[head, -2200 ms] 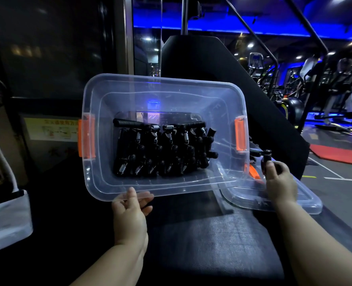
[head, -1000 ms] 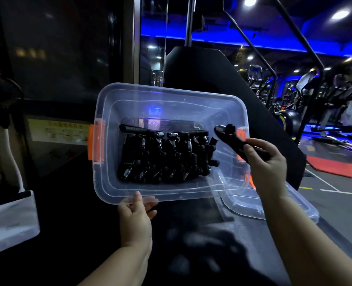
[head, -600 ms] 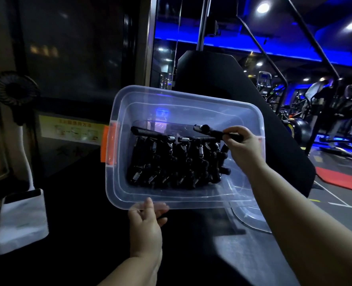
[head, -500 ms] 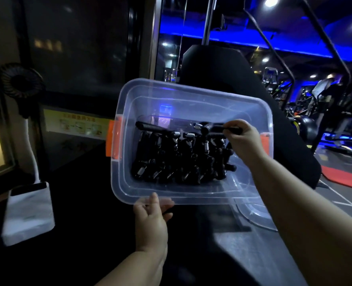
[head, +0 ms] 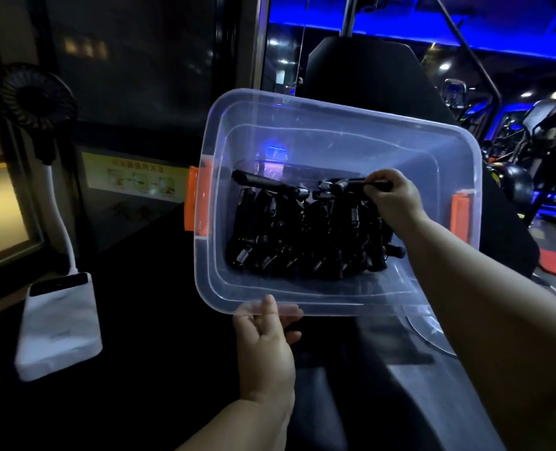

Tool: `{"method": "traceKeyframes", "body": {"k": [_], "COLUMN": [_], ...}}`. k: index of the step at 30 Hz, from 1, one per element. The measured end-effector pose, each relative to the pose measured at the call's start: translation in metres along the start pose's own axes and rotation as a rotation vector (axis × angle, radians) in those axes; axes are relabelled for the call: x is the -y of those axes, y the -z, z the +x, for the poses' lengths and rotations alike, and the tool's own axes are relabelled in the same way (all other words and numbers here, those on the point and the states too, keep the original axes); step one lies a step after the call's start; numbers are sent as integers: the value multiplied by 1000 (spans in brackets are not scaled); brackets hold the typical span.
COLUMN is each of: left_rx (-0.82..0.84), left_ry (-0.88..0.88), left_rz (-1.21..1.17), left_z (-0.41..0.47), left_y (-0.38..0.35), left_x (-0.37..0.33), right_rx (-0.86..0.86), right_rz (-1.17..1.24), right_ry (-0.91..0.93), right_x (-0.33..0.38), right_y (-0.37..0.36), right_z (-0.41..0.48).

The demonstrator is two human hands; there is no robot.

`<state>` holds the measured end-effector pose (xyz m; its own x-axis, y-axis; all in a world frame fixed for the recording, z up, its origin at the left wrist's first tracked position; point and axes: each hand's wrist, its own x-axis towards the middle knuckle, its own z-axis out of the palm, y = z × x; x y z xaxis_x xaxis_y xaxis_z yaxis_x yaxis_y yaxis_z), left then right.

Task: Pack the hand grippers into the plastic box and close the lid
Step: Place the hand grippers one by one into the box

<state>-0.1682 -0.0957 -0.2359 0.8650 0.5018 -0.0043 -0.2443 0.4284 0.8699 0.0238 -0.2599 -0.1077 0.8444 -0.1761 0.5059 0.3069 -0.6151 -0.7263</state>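
Note:
A clear plastic box [head: 351,125] with orange side latches is tilted up toward me. My left hand [head: 265,346] grips its near rim, thumb over the edge. Several black hand grippers [head: 289,236] with steel springs lie packed in a row on its bottom. My right hand [head: 392,203] reaches inside and holds one more black hand gripper [head: 345,185] by its handle, just above the right end of the row. The clear lid [head: 429,327] lies behind my right forearm, mostly hidden.
A small black fan [head: 35,99] on a white bendy neck rises from a white base [head: 58,327] at the left. A black padded gym machine [head: 368,79] stands behind the box. Exercise machines [head: 540,151] fill the blue-lit room at the right.
My right hand picked a hand gripper up from beside the lid, carried it left over the box rim and lowered it onto the packed row. My view shifted left.

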Motion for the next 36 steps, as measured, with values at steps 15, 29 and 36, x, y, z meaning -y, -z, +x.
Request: {"method": "traceKeyframes", "body": {"k": [15, 29, 36], "left_rx": [-20, -37, -48], "left_ry": [-31, -58, -60], "left_rz": [2, 29, 35], "left_z": [2, 5, 3], "left_y": [-3, -3, -3], "left_x": [2, 4, 4], "right_rx": [-34, -91, -80], "right_rz": [-291, -217, -130], "right_ry": [11, 38, 86], "right_x": [-16, -22, -31], "right_y": [-26, 6, 37], "right_z": [30, -21, -69]}}
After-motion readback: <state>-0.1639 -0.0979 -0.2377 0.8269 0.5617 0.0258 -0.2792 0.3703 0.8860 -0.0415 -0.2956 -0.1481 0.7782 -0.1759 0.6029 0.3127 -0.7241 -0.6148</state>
